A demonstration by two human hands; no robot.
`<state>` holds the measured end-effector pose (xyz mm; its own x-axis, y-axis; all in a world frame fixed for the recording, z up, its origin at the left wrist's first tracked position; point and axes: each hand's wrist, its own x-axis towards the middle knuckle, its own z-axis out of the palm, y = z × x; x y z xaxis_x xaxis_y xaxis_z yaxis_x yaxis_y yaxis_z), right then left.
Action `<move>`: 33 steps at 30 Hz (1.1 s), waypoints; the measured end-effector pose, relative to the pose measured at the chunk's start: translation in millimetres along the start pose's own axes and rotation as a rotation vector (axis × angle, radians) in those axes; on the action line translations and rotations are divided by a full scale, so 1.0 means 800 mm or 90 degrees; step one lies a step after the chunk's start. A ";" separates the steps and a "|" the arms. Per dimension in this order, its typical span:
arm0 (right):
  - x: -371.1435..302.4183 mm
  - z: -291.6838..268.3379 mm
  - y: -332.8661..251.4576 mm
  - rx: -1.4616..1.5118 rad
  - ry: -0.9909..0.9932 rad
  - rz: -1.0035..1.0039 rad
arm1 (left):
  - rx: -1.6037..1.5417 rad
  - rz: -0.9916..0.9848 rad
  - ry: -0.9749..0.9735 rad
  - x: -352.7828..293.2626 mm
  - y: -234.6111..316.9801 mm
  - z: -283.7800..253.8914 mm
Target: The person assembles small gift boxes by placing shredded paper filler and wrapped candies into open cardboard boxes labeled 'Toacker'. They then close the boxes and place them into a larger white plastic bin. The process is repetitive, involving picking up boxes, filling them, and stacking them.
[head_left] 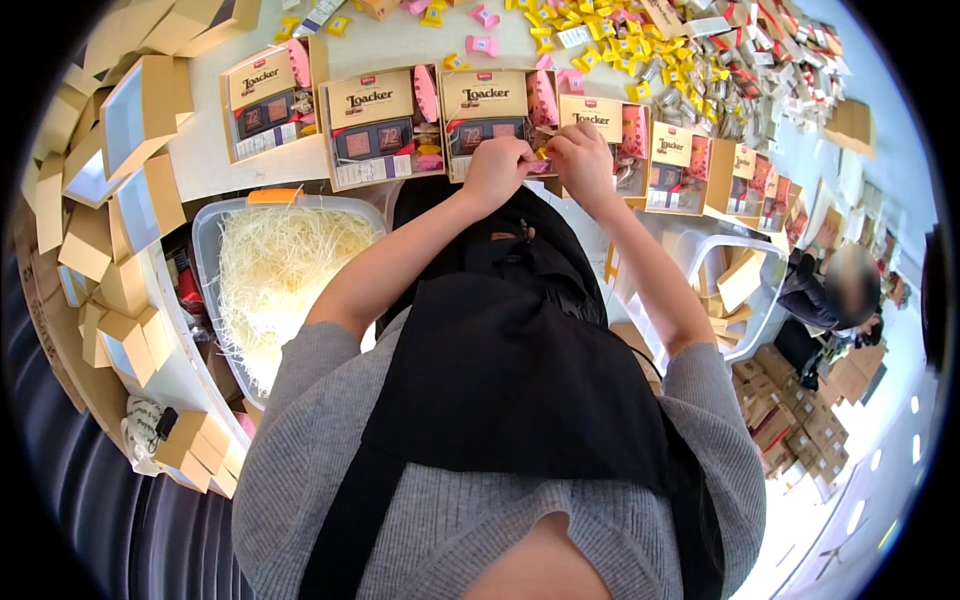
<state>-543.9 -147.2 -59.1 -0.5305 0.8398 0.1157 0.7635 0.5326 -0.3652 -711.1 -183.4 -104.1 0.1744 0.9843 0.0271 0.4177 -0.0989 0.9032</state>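
Observation:
My left hand [497, 170] is closed over the lower right corner of an open gift box [487, 88], its fingertips pressed together. My right hand [585, 165] is closed too, in a pinch over the left part of the neighbouring gift box [601, 112]. Bits of small yellow-wrapped candy [541, 156] show between the two hands; whatever the fingertips hold is too small and covered to make out. Each box holds a cream packet, a dark chocolate pack, a pink packet and small wrapped sweets. More filled boxes, like this gift box [381, 125], stand in a row along the table edge.
Loose yellow and pink candies [610, 45] and heaped packets [750, 75] cover the table's far side. Empty cardboard boxes [140, 115] are stacked at left. Below the table edge stand a bin of pale shredded filler [285, 270] and a clear bin [765, 290] with cardboard pieces. A person [810, 290] is at far right.

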 end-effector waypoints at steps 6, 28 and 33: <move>-0.004 0.018 0.003 -0.118 -0.018 -0.007 | 0.107 -0.009 0.008 0.007 -0.011 0.032; 0.277 0.115 0.052 -0.104 -0.391 -0.119 | 0.438 0.038 -0.446 0.226 -0.097 -0.158; 0.261 0.090 0.099 0.074 -0.288 -0.013 | 0.526 0.304 -0.436 0.229 -0.116 -0.140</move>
<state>-620.7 62.5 -130.1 -0.6725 0.6846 -0.2812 0.7181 0.5116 -0.4718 -817.7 22.8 -135.3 0.8078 0.5625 -0.1764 0.5882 -0.7491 0.3047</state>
